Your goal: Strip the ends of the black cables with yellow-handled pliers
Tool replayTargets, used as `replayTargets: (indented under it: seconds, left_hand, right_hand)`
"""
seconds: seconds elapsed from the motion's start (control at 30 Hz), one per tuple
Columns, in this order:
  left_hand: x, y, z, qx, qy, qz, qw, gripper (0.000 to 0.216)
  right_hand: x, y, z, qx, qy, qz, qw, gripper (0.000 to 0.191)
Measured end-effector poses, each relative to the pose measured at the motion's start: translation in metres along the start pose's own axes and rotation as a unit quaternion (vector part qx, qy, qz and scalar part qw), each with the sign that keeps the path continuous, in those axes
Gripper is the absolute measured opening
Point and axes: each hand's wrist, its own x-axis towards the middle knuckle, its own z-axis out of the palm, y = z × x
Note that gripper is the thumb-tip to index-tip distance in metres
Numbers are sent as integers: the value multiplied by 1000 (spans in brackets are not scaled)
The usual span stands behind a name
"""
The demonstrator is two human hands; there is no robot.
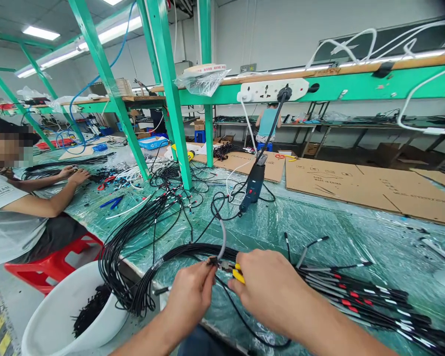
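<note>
Near the bench's front edge, my left hand [193, 286] pinches a cable by a small dark piece at its end. A grey sleeved length of this cable [223, 240] arches up from my fingertips. My right hand [269, 277] is closed around yellow-handled pliers [239, 275], whose metal jaws touch or nearly touch the piece at my left fingers. Exactly what the jaws grip is too small to tell. Behind my hands runs a looped bundle of black cables [114, 257]. Cable ends with red and white marks [356, 296] lie to the right of my right hand.
A white tub [70, 316] with black scraps stands at lower left. A co-worker [18, 212] sits on a red stool [40, 267] at the left. Behind the cables, a dark hand-held heat tool [254, 185] stands before flattened cardboard [356, 185]. Green posts [170, 99] rise from the bench.
</note>
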Motion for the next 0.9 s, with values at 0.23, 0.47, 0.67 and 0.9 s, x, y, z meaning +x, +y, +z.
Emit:
replayTargets:
  seconds: [0.23, 0.47, 0.67, 0.9]
  left_hand:
    - [0, 24, -10, -197, -33, -78, 977, 54]
    - [-3, 40, -8, -475, -46, -153, 865, 33]
    - [-6, 43, -5, -430, -48, -130, 892, 42]
    - [-8, 45, -5, -413, -53, -132, 900, 47]
  right_hand:
    - [-13, 6, 41, -48, 289, -35, 956, 23]
    - [-21, 18, 58, -55, 385, -40, 920, 30]
    - [-18, 22, 59, -58, 393, -31, 917, 32]
    - [-20, 23, 56, -67, 403, -37, 912, 35]
